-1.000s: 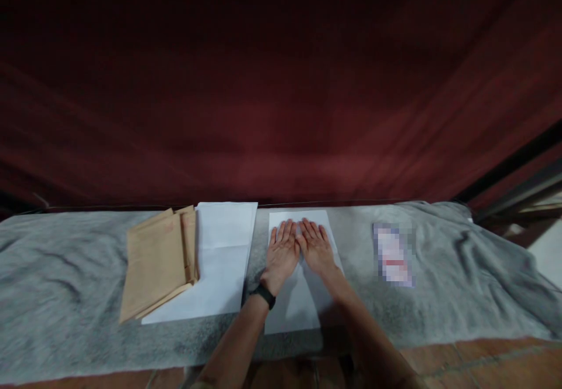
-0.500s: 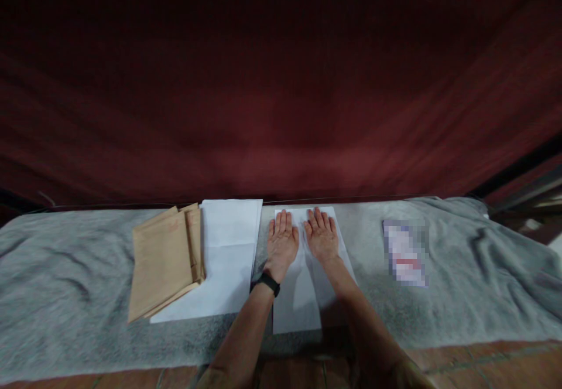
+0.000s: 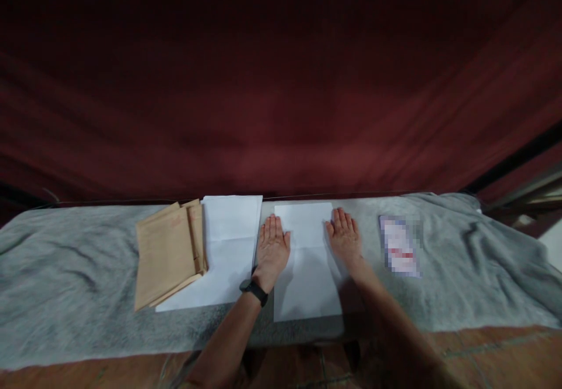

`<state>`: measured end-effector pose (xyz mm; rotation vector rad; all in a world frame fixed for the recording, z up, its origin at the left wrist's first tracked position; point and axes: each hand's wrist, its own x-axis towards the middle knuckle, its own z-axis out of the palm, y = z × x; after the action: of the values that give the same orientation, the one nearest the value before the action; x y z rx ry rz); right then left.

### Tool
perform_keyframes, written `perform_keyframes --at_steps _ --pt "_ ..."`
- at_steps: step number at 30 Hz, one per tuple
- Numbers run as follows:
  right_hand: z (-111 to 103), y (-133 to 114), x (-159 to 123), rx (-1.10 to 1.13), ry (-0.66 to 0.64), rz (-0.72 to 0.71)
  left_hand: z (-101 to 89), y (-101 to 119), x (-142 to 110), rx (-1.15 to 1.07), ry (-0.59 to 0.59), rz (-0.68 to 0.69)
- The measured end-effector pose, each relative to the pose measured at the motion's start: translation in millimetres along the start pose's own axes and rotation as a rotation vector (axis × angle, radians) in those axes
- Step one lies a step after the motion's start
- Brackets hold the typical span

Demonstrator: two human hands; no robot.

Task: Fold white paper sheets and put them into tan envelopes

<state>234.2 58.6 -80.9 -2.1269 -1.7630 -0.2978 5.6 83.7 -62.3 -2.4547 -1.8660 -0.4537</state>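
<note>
A white sheet of paper (image 3: 309,280) lies flat in front of me on a grey cloth, with a faint crease running across it. My left hand (image 3: 273,248) rests palm down at its left edge, fingers stretched out, a black watch (image 3: 253,291) on the wrist. On the right edge of the sheet my right hand (image 3: 345,236) lies flat too, its thumb a little apart. Neither hand grips anything. Left of my left hand is a stack of white paper (image 3: 232,260), also creased across.
Brown paper envelopes (image 3: 164,254) overlap the left part of the stack. To the right lies a small purple-white item (image 3: 399,248), blurred out. The grey cloth (image 3: 88,318) covers the surface, its right end wrinkled. A dark red curtain-like backdrop (image 3: 281,113) rises behind.
My hands have slid apart over the sheet, the left one to its left edge and the right one to its right edge. More of the sheet's middle shows between them.
</note>
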Motion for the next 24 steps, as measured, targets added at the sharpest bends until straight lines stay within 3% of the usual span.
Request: perform_keyframes --at_steps 4,7,15,24 --pt "-11.2 11.6 -7.5 -0.031 0.002 0.018 -7.3 -2.3 -12.5 -0.018 0.01 -0.01" --pt "-21.7 7.0 -17.8 -0.026 0.008 -0.012 -14.1 5.5 -31.5 -0.036 0.044 0.027" --pt "-44.5 -36.5 -83.1 0.209 -0.143 -0.454 -23.7 49.4 -98.2 -0.074 -0.059 0.382" --pt "-52.7 9.5 -90.2 0.136 -0.142 -0.372 -35.4 19.9 -105.3 -0.043 -0.076 0.358"
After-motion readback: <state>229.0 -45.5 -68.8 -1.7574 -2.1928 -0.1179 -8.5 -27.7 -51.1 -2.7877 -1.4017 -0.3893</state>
